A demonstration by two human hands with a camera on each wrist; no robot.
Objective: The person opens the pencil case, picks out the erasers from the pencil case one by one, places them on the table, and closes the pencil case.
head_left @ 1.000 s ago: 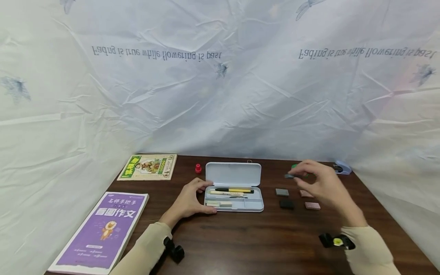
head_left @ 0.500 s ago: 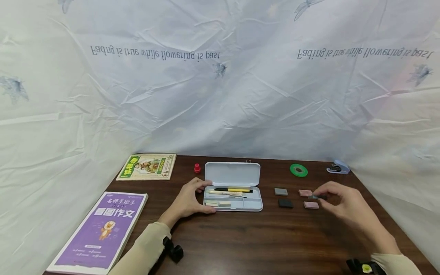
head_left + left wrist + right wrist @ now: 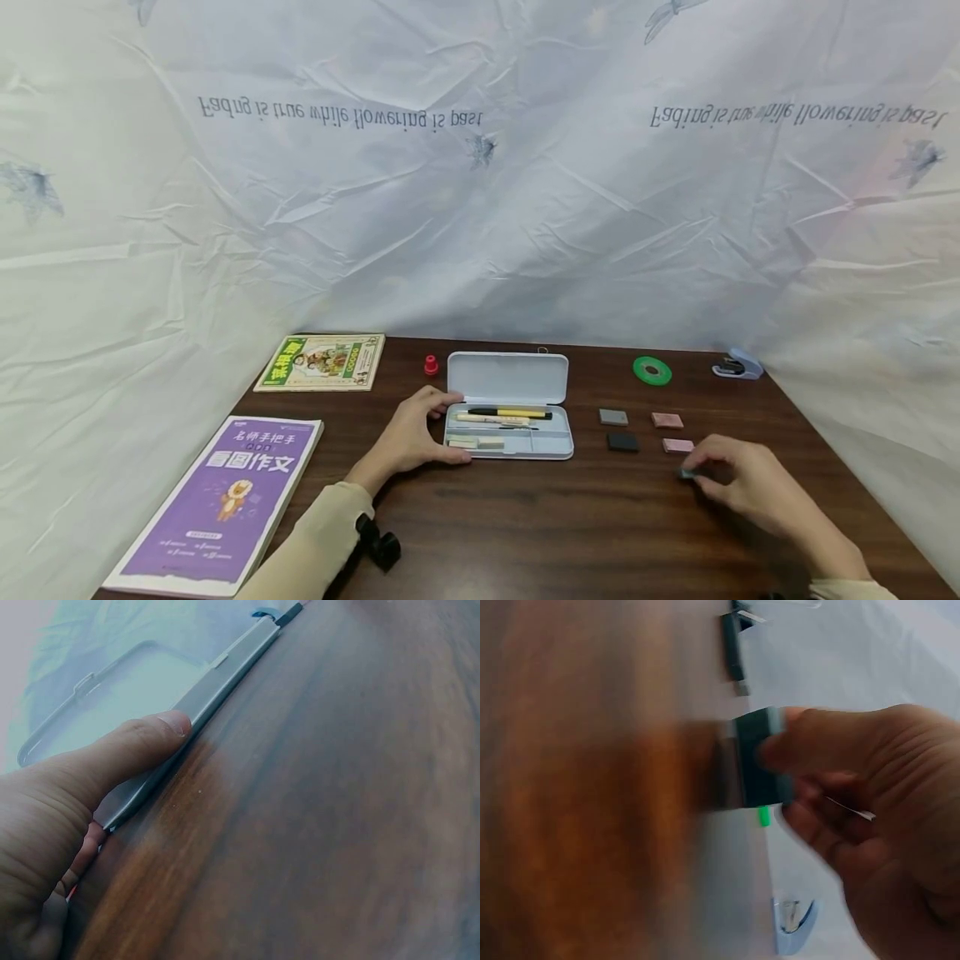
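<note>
My left hand holds the left end of a pale blue pencil case, thumb on its front edge and fingers at the back corner. The lid stands raised. Inside lie a yellow-and-black pen, a cream pen and two pale blocks. Between thumb and fingers, my right hand pinches a small dark teal block, low over the table at the right. Just beyond it are two pink blocks, a grey block and a black block.
A purple book and a green-and-cream booklet lie at the left. Along the back are a red cap-like piece, a green ring and a light blue stapler-like tool. A pale curtain hangs behind the dark wooden table.
Carrying the teal block, my right hand has come from beside the green ring, past the pink blocks, nearer to me. The left hand has stayed on the pencil case.
</note>
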